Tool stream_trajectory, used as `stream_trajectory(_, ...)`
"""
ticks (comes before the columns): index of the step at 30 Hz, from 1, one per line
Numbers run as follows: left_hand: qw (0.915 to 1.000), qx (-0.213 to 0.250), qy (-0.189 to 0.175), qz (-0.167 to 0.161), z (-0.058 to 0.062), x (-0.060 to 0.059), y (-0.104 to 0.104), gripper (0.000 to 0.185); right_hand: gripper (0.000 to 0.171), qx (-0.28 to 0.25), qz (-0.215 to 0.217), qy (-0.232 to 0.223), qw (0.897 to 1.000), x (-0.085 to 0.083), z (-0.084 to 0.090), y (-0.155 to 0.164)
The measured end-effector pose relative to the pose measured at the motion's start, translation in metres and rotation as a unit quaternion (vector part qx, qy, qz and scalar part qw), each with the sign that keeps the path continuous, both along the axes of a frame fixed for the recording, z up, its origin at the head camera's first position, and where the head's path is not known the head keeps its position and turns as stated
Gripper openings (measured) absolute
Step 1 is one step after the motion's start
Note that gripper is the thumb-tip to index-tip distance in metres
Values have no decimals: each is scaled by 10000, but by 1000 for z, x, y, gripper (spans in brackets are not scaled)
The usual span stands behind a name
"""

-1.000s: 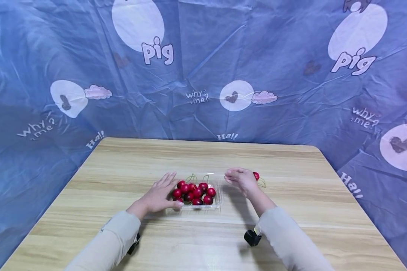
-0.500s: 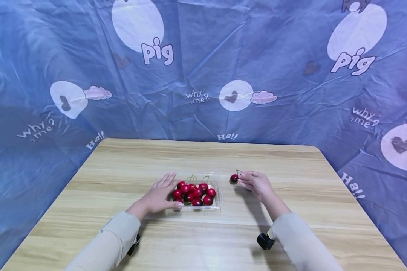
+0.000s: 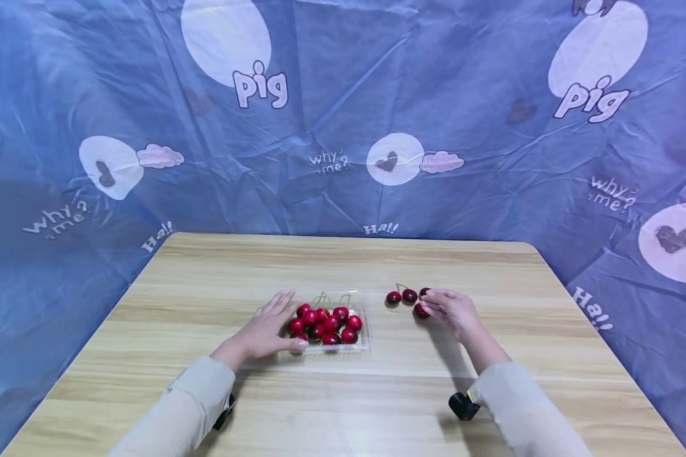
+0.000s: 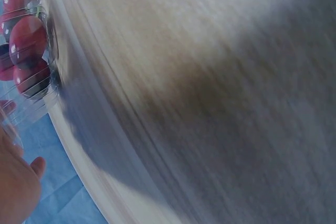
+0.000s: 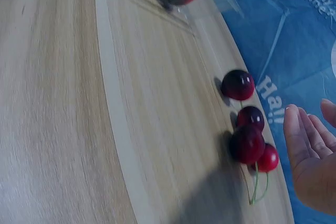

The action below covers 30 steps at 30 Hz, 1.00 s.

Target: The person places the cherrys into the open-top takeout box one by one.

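Observation:
A clear plastic box (image 3: 368, 336) full of red cherries (image 3: 321, 316) stands on the wooden table, a few green stems poking up. My left hand (image 3: 267, 325) rests along its left side, fingers spread, thumb at the near corner. In the left wrist view, part of that hand (image 4: 18, 182) shows beside the box wall. To the right of the box lie several loose cherries (image 3: 409, 296). My right hand (image 3: 453, 312) is right beside them, partly covering one in the head view. From the right wrist view, the hand (image 5: 314, 156) has extended fingers and holds nothing.
The pale wooden table (image 3: 331, 406) ends at a blue printed cloth (image 3: 343, 209) hung behind it. A black wrist camera (image 3: 464, 406) sits under the right sleeve. Two joined stems (image 5: 255, 195) lie with the loose cherries.
My right hand has moved right and away from the box, letting go of cherries that now lie uncovered on the table. The left hand has stayed at the box.

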<state>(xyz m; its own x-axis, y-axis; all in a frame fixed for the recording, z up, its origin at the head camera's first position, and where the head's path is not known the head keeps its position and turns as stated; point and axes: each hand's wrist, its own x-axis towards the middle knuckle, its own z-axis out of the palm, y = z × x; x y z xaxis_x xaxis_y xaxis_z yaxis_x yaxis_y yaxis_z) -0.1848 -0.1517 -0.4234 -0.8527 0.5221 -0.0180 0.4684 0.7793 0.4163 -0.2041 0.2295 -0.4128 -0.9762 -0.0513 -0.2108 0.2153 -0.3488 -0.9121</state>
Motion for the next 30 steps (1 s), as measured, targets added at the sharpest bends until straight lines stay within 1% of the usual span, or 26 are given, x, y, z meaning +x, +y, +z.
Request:
stream_trajectory(2,10000,-7,21,1,0,0,1,88,7,2,19,139,9999,-2,-6,8)
stream_trajectory(5,10000,11,0,3,-2,-1,1,88,6,26,-46,115,9999,-3,-9,16)
stream_trajectory(6,10000,-1,5,2,-2,-1,1,88,8,207,-194,-41,9996,2,-1,13)
stream_trajectory(8,10000,4,-13,10,-3,-1,1,88,14,119,-296,-132,9994,3,0,16)
stream_trajectory(9,10000,4,-20,16,-3,-1,1,88,17,148,-355,-228,9990,4,3,16)
stream_trajectory(12,10000,6,-28,36,-3,-1,1,89,22,-42,-421,-339,9985,5,3,20)
stream_trajectory(15,10000,13,-11,36,-2,-2,0,88,22,-80,-473,-409,9980,4,2,23)
stream_trajectory(22,10000,11,20,20,-3,-2,1,87,19,106,-659,-367,9971,1,-3,31)
stream_trajectory(26,10000,22,33,20,-3,-2,0,86,14,258,-745,-488,9957,0,-4,33)
stream_trajectory(30,10000,29,13,27,-3,-1,1,86,14,216,-852,-612,9942,-1,-5,34)
